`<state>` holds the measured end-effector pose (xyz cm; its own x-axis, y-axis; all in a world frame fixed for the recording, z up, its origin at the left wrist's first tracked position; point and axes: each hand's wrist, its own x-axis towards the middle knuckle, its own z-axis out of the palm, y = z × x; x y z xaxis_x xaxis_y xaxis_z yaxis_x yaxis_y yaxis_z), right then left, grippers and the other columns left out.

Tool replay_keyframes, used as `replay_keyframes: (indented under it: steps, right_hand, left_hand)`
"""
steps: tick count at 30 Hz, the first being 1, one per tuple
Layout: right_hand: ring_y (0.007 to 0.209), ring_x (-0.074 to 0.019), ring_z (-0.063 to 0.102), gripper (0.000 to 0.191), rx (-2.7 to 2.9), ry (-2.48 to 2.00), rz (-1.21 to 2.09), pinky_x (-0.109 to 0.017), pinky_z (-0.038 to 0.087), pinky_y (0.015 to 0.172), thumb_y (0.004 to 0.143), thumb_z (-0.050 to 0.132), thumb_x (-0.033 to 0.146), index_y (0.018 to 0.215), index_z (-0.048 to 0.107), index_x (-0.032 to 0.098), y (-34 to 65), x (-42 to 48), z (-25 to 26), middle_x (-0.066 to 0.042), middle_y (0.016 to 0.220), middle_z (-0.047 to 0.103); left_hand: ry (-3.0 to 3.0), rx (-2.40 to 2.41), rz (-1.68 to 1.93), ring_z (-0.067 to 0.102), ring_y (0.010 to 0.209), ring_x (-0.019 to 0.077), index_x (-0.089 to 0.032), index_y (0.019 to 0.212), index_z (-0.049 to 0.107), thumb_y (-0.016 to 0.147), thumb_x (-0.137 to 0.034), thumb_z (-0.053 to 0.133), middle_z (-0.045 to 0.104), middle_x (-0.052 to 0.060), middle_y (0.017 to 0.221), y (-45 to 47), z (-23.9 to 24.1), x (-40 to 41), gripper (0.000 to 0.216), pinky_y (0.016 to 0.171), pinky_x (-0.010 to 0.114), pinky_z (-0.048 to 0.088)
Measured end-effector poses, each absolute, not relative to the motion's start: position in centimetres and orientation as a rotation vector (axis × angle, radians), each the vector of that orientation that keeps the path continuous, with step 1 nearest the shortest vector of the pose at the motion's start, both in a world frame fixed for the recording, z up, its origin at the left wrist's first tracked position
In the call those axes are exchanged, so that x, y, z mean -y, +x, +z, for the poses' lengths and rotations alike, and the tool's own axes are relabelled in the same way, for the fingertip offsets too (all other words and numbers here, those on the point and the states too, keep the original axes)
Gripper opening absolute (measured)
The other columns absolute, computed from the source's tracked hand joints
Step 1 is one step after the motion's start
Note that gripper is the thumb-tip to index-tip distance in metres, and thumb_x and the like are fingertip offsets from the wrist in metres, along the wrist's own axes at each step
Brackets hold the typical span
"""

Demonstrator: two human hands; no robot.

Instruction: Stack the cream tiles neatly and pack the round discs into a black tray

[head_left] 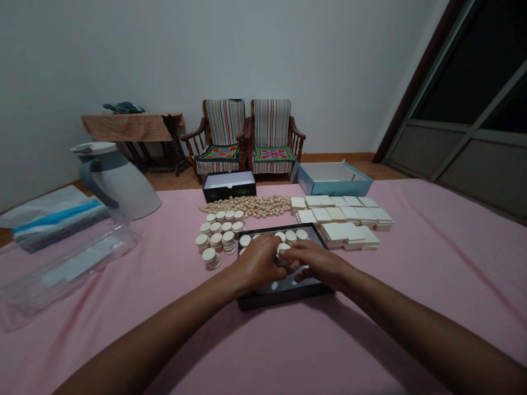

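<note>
A shallow black tray (284, 297) lies on the pink tablecloth right in front of me. Cream round discs (290, 236) stand in a row along its far side. My left hand (257, 264) and my right hand (315, 262) meet over the tray's middle, fingers curled round a small stack of round discs (282, 250) held between them. Left of the tray stand several short stacks of the same discs (218, 237).
Behind lie a heap of small beige pellets (247, 206), stacks of cream square tiles (343, 220), a black box (229, 185) and a light blue box (332, 178). A white jug (113, 178) and clear plastic bags (57, 247) sit at left. Two striped chairs stand by the wall.
</note>
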<state>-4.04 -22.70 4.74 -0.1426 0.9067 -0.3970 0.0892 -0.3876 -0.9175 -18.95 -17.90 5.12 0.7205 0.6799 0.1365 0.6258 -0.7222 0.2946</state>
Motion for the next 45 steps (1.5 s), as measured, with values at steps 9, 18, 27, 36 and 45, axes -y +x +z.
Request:
replay_keyframes:
  steps: [9,18,27,36,45]
  right_hand:
    - [0.061,-0.0091,0.054,0.019,1.216,-1.567,1.588,-0.018,0.038,0.048,0.068,0.065,0.031,0.075,0.058,0.015,-2.9,21.9,4.4,-0.001,0.07,0.058]
    - [0.053,-0.008,0.049,0.015,1.681,-1.837,1.54,-0.019,0.039,0.049,0.065,0.068,0.023,0.065,0.055,0.014,-3.0,20.7,2.8,0.001,0.058,0.055]
    - [0.058,-0.0107,0.056,0.005,1.564,-1.853,1.488,-0.023,0.048,0.058,0.07,0.063,0.017,0.073,0.061,0.014,-3.2,20.6,3.0,-0.001,0.063,0.06]
    - [0.06,-0.0123,0.058,0.012,1.392,-1.769,1.542,-0.026,0.049,0.065,0.065,0.067,0.016,0.062,0.056,0.017,-4.9,20.5,2.4,0.001,0.062,0.061]
    - [0.059,-0.0118,0.057,0.019,1.648,-1.812,1.413,-0.025,0.045,0.056,0.065,0.067,0.019,0.08,0.056,0.015,-3.7,20.9,2.7,-0.001,0.074,0.063]
  left_hand:
    - [2.519,-0.976,0.654,0.059,0.076,0.0178,-0.017,0.105,0.059,0.069,-0.026,0.067,0.062,0.006,0.094,-21.6,5.3,18.5,0.039,0.066,0.027,0.045]
    - [1.834,-1.246,1.105,0.048,0.053,0.0098,-0.016,0.08,0.057,0.083,-0.034,0.055,0.055,-0.001,0.067,-28.1,1.6,20.2,0.019,0.049,0.02,0.039]
    - [1.497,-1.187,1.046,0.048,0.05,0.0085,-0.017,0.078,0.054,0.082,-0.037,0.057,0.052,-0.004,0.062,-27.4,-1.6,21.0,0.021,0.044,0.016,0.037]
    - [1.412,-1.098,0.973,0.046,0.038,0.0055,-0.018,0.084,0.049,0.084,-0.041,0.054,0.052,-0.006,0.06,-27.6,-2.4,20.9,0.024,0.037,0.016,0.037]
    - [1.391,-1.074,0.964,0.046,0.038,0.0056,-0.018,0.084,0.048,0.083,-0.042,0.055,0.051,-0.006,0.059,-27.7,-2.5,20.8,0.025,0.036,0.016,0.037]
